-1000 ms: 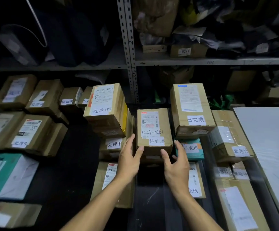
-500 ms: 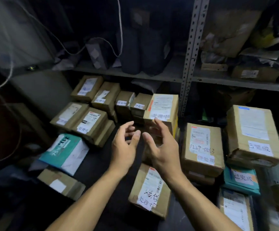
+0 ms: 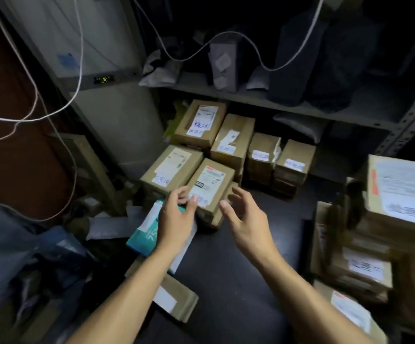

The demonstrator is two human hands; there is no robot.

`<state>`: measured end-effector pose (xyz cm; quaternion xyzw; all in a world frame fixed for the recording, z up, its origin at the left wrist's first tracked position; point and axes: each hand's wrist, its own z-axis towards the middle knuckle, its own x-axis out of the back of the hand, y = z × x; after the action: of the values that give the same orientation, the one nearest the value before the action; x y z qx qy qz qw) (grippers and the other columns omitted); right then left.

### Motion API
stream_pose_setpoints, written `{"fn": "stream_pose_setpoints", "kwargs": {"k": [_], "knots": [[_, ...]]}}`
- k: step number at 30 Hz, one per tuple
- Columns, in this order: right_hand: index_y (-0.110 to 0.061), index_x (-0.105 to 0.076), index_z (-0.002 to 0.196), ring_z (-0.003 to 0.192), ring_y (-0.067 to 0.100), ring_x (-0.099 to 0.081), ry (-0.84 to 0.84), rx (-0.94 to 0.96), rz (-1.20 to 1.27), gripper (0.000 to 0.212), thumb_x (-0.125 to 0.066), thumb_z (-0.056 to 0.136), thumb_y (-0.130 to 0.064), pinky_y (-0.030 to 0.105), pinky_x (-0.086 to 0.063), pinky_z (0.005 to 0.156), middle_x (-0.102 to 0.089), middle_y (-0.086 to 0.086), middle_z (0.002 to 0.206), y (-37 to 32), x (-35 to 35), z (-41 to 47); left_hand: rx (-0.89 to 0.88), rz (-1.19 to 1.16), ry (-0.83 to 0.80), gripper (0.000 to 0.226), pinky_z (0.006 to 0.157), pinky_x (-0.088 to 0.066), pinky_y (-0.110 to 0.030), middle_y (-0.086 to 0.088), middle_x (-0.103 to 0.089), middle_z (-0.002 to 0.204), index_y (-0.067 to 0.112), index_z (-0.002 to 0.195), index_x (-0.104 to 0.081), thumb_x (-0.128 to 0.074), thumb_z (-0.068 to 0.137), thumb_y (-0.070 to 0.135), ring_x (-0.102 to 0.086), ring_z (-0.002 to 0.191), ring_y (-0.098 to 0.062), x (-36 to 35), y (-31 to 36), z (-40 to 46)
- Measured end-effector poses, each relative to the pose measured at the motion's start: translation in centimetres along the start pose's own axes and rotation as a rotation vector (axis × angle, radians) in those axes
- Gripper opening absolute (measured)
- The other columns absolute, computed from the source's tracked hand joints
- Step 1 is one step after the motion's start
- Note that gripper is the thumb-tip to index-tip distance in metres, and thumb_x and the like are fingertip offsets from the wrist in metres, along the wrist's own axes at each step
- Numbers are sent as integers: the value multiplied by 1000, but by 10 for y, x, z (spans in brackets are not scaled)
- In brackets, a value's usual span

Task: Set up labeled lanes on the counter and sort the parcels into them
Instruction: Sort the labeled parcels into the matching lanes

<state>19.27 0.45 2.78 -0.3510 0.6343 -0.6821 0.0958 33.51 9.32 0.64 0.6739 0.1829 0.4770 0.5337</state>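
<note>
left hand | right hand | moved left to labelled box | fingers spread, empty

Pretty dim storeroom: grey metal shelf runs across 12 to 2 o'clock, white cables dangle at 10, dark countertop below.

A parcel stockroom — labelled boxes are crowding a dark bench, and bagged packets are sitting on metal shelving — cables are hanging overhead.
</note>
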Motion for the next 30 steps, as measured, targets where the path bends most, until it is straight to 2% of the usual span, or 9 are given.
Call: {"fn": "stream_pose_setpoints", "kwargs": {"k": [3,5,8,10,12,16,20,24,30], "knots": [[-21,-54,137,103,-2,-64,-63,-118,-13,50,-65,93,-42,22,-51,93,-66,-7,123,13,-56,16,73,129,20,32,100,-47,-40,-6,-63,121,12,124,-59,-64,95,23,-59,110,-20,34,-53,38],[-18,-57,131,107,10,-64,-106,-198,-34,45,-63,94,-44,28,-51,92,-69,-5,113,24,-87,23,148,221,-9,37,101,-46,-41,-11,-60,127,9,128,-57,-64,95,26,-57,116,-26,54,-83,56],[-18,-58,120,101,15,-63,-205,-355,-85,40,-59,95,-49,29,-49,86,-64,-8,100,40,-124,31,298,342,-110,49,102,-44,-38,-15,-54,138,9,137,-52,-62,95,33,-52,126,-31,76,-117,73],[-16,-59,118,99,21,-67,-249,-451,-79,45,-58,93,-54,42,-55,89,-68,-4,105,57,-146,35,421,377,-219,57,103,-42,-36,-14,-51,144,11,143,-45,-61,96,38,-50,130,-31,84,-138,79],[-14,-61,121,96,25,-69,-309,-507,-83,50,-56,93,-54,49,-56,89,-70,0,110,73,-165,38,519,346,-331,56,103,-45,-36,-10,-54,142,14,143,-46,-59,96,41,-54,127,-29,86,-151,80],[-15,-61,128,110,22,-67,-366,-575,-22,42,-56,97,-44,41,-56,92,-68,1,126,71,-184,41,493,284,-419,23,87,-56,-37,-2,-71,107,18,109,-62,-56,99,38,-68,98,-23,88,-162,78],[-15,-60,128,112,17,-67,-336,-607,48,37,-60,98,-35,37,-55,96,-68,-1,128,65,-188,36,472,247,-434,25,86,-58,-49,0,-73,99,18,103,-65,-58,97,41,-71,90,-20,96,-161,78],[-18,-58,127,108,13,-68,-314,-562,119,32,-60,98,-31,26,-57,84,-67,-5,125,54,-183,31,474,187,-401,21,85,-59,-51,1,-76,96,22,98,-65,-61,95,42,-73,87,-20,107,-150,76],[-23,-57,124,111,14,-67,-281,-469,141,29,-62,97,-31,41,-54,99,-68,-5,126,29,-167,18,414,168,-381,21,84,-60,-47,-1,-75,98,19,100,-63,-60,97,39,-73,88,-18,118,-111,64]]}}
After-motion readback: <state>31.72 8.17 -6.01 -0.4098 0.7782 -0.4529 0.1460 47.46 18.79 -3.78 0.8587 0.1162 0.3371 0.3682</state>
